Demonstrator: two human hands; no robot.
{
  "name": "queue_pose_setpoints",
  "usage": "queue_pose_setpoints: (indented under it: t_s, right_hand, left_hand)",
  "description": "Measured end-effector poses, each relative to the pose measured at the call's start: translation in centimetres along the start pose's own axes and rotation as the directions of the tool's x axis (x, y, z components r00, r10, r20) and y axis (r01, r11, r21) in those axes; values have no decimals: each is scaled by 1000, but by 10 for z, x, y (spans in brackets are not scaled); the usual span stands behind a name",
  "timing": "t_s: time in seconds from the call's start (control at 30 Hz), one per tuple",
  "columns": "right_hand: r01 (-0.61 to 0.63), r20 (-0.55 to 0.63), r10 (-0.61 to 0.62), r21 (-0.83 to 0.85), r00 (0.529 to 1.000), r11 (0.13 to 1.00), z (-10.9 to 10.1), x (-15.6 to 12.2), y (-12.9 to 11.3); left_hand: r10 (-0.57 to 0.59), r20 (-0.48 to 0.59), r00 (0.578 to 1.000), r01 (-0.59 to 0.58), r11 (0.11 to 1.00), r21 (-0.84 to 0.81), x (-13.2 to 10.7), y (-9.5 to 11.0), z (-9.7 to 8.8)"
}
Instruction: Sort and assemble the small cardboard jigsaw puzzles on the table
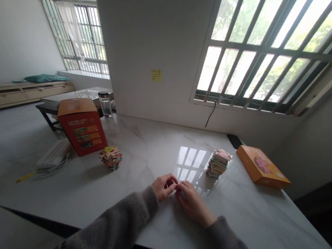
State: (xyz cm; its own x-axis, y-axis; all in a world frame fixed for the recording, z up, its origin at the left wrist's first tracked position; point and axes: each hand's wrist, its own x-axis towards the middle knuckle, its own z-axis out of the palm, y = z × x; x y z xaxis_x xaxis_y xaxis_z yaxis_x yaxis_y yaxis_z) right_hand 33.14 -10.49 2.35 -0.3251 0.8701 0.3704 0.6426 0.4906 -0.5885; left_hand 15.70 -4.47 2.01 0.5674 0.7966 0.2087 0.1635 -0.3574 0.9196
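Note:
My left hand point(164, 186) and my right hand point(193, 202) meet above the white marble table point(154, 147) near its front edge, their fingertips pressed together. Anything held between them is too small or too hidden to make out. Ahead and to the right of my hands stands a tall stack of jigsaw puzzle pieces point(218, 163). A shorter, messier stack of puzzle pieces point(110, 158) sits to the left, in front of a red and orange puzzle box point(81, 127) standing upright. A flat orange puzzle box point(262, 166) lies at the table's right side.
A glass bottle point(106, 105) stands behind the red box, and a flat black object point(234, 141) lies by the wall. A white cable bundle point(53, 159) lies on the floor left of the table. A barred window point(270, 48) is above the table's far edge.

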Motion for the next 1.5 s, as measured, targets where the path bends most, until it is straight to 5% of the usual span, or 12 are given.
queue_pose_setpoints:
  t_s: [0.33, 0.47, 0.53, 0.67, 0.83, 0.9, 0.93, 1.0, 1.07, 1.17, 1.37, 1.5]
  right_hand:
    - [-19, 15, 20, -28, 1000, 999, 0, -3, -4]
    - [-17, 16, 18, -30, 1000, 999, 0, -5, -4]
    - [-15, 14, 16, -32, 1000, 999, 0, -5, -4]
    - [-10, 23, 11, -39, 1000, 999, 0, -4, -4]
    - [9, 37, -7, -52, 999, 999, 0, -4, -4]
    - [15, 39, -13, -57, 999, 998, 0, -4, -5]
    - [17, 41, -15, -59, 999, 998, 0, -5, -5]
    - [17, 42, -14, -60, 999, 998, 0, -5, -5]
    - [15, 43, -13, -60, 999, 998, 0, -5, -5]
    - [14, 45, -11, -62, 999, 998, 1, -5, -3]
    - [24, 47, -22, -56, 999, 998, 1, -6, 1]
    - [16, 53, -13, -53, 998, 998, 0, -5, 0]
  left_hand:
    - [92, 50, 995, -102, 960, 260, -8, -13, -18]
    - [263, 23, 964, -236, 821, 520, -21, -14, -27]
    - [376, -75, 924, -224, 688, 690, -34, -10, -37]
    - [499, -287, 818, -1, 500, 866, -71, -6, -75]
    - [437, -604, 667, 271, 613, 743, -108, -31, -147]
    - [425, -654, 626, 312, 632, 709, -114, -44, -174]
    - [443, -630, 638, 319, 592, 740, -115, -48, -187]
    - [464, -493, 736, 295, 436, 850, -113, -53, -208]
    - [427, -353, 833, 245, 288, 926, -109, -53, -224]
    - [333, -216, 918, 173, 153, 973, -99, -50, -237]
    - [274, -21, 961, -10, 110, 994, -82, -57, -242]
    - [299, -14, 954, -32, 147, 989, -77, -65, -242]
